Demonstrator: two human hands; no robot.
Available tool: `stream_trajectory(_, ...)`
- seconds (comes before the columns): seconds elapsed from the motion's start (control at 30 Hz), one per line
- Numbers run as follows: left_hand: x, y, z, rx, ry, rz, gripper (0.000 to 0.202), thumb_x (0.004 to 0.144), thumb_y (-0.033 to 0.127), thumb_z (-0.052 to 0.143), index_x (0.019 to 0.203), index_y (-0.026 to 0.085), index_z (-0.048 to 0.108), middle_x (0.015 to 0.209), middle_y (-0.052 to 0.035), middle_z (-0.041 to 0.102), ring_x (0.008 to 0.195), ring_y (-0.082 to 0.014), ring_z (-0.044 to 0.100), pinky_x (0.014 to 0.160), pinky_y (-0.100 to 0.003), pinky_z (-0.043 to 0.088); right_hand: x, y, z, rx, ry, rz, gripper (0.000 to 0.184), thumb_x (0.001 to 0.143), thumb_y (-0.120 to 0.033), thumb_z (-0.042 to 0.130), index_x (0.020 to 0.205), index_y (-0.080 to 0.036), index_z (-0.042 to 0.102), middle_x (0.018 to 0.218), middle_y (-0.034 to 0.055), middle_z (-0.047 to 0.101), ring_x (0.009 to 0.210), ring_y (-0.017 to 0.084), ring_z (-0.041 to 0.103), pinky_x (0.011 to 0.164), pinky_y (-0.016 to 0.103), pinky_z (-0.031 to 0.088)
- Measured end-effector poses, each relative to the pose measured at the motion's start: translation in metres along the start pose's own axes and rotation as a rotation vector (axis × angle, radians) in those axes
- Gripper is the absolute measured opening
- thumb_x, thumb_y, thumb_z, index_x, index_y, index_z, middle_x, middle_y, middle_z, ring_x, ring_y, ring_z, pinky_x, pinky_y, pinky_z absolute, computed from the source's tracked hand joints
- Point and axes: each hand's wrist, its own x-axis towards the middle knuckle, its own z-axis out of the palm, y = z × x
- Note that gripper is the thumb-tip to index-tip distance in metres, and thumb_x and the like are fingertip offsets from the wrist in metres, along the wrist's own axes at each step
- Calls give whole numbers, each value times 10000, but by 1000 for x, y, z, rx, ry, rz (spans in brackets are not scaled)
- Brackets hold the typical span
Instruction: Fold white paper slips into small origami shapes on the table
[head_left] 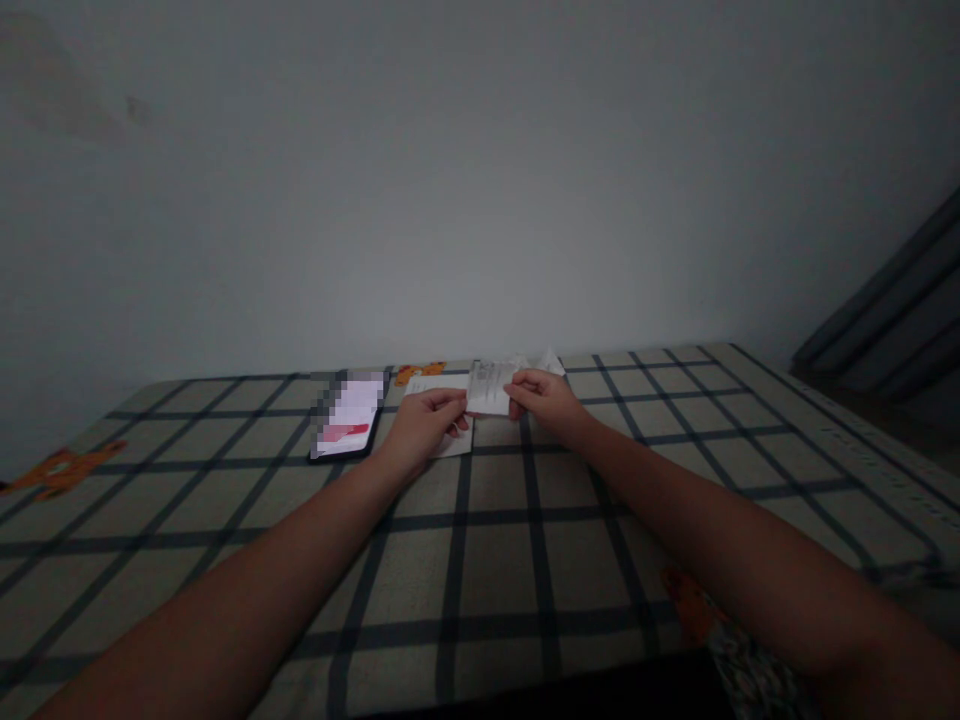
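Between my two hands is a small white paper slip (489, 388) with dark print, lifted a little off the checked cloth. My left hand (427, 422) pinches its left edge between thumb and fingers. On the opposite side, my right hand (546, 397) is closed on the slip's right edge. Another white printed sheet (456, 443) lies flat beneath my left hand, partly covered by it. Behind my right hand, crumpled white paper (552, 360) sticks up; whether it belongs to the slip I cannot tell. A phone (349, 418) with a lit screen lies left of my left hand.
The checked cloth (495, 560) with dark lines and orange printed figures spreads over the flat surface. A plain pale wall (480, 180) rises directly behind it. At the far right is a dark, slanted, ridged object (892, 280).
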Motion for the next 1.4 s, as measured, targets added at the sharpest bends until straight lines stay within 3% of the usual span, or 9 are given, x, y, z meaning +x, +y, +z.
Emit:
stream_trajectory(0.33,-7,10,5,-75,-48,-81,237,698,293,572,850,127,646,627,-39,623,528,-113,538,468,-209,403,4,3,0,11,62,-4,181,752,-346,532,722,-167,523,524,-30,547,508,96,520,547,228,410)
stream_trajectory(0.67,-4,5,2,13,-32,-8,177,707,258,546,761,140,666,656,-35,644,479,-81,481,477,-200,393,1,-3,1,-6,50,-10,203,748,-366,536,713,-166,529,523,-24,548,515,100,519,549,236,421)
stream_trajectory(1.4,-2,0,4,-123,-38,-69,258,701,266,584,910,125,637,794,-71,665,592,-106,564,485,-203,422,0,-7,1,-28,85,6,189,750,-350,533,717,-164,532,532,-22,533,521,102,517,553,235,409)
